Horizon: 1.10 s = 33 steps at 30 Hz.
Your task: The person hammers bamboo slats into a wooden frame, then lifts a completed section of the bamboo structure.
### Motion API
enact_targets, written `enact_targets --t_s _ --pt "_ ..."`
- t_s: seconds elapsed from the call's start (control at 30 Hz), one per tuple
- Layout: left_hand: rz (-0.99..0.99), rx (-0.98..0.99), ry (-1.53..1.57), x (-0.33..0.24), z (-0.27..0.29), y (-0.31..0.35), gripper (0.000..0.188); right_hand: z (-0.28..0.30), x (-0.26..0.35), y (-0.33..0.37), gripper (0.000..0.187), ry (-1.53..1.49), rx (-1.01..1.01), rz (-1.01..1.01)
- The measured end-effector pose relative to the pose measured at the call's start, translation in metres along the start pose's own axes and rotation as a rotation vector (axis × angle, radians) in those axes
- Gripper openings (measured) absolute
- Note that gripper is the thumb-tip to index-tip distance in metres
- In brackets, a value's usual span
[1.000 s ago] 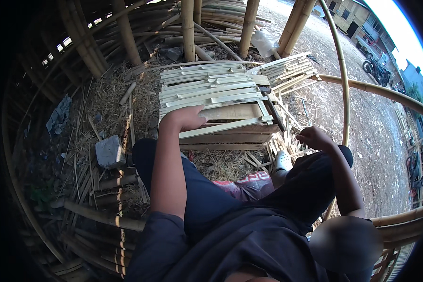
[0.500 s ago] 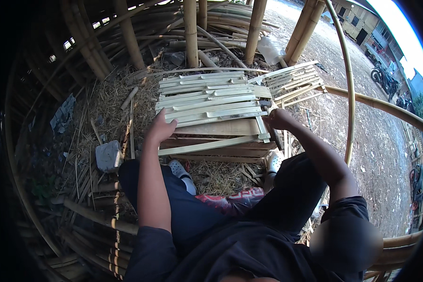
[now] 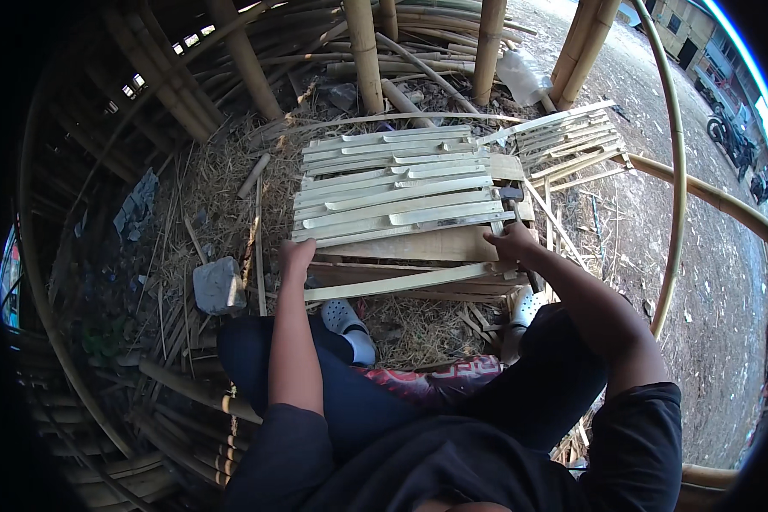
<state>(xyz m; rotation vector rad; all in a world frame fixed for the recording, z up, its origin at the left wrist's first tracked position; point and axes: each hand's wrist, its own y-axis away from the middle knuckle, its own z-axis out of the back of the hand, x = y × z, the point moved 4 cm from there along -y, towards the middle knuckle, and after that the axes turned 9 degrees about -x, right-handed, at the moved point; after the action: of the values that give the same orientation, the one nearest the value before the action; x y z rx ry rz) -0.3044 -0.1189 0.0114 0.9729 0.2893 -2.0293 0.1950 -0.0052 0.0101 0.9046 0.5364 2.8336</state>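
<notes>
A panel of pale split-bamboo slats (image 3: 401,181), laid side by side across narrow crosspieces, rests on a low wooden bench (image 3: 418,245) in front of me. My left hand (image 3: 297,258) is closed at the near left corner, its thumb against the end of the nearest bamboo slat (image 3: 401,229). At the near right corner, my right hand (image 3: 514,243) is closed with its fingers at the slat's right end and a crosspiece. A hammer (image 3: 511,194) lies beside it, its handle partly hidden by that hand. Closer to me, a loose bamboo strip (image 3: 401,283) runs along the bench.
Another slatted bamboo panel (image 3: 567,141) lies beyond the bench at right. A concrete block (image 3: 218,286) sits on the straw-covered ground at left. Bamboo posts (image 3: 364,60) and stacked poles stand behind; a curved pole (image 3: 676,154) rises at right. My feet wear clogs (image 3: 346,320).
My left hand has come down from the top of the slats to the near left corner. My right hand has moved from beside the hammer to the slat's near right end. The view has shifted slightly.
</notes>
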Motion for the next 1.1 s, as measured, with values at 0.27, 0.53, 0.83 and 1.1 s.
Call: enact_targets --t_s 0.27,0.53,0.83,1.1 --pt "0.063 -0.197 0.05 0.01 -0.005 -0.021 0.046 0.015 0.005 0.014 0.047 -0.151 -0.13 0.072" --pt "0.122 -0.243 0.097 -0.002 0.02 -0.005 0.048 0.045 0.046 0.033 0.039 -0.249 -0.168 0.167" --pt "0.191 -0.213 0.523 0.014 0.005 -0.015 0.062 0.093 0.094 0.059 0.037 -0.446 -0.054 0.176" --pt "0.159 0.162 0.194 0.041 0.015 -0.052 0.049 0.122 0.128 0.056 0.03 -0.894 -0.073 0.213"
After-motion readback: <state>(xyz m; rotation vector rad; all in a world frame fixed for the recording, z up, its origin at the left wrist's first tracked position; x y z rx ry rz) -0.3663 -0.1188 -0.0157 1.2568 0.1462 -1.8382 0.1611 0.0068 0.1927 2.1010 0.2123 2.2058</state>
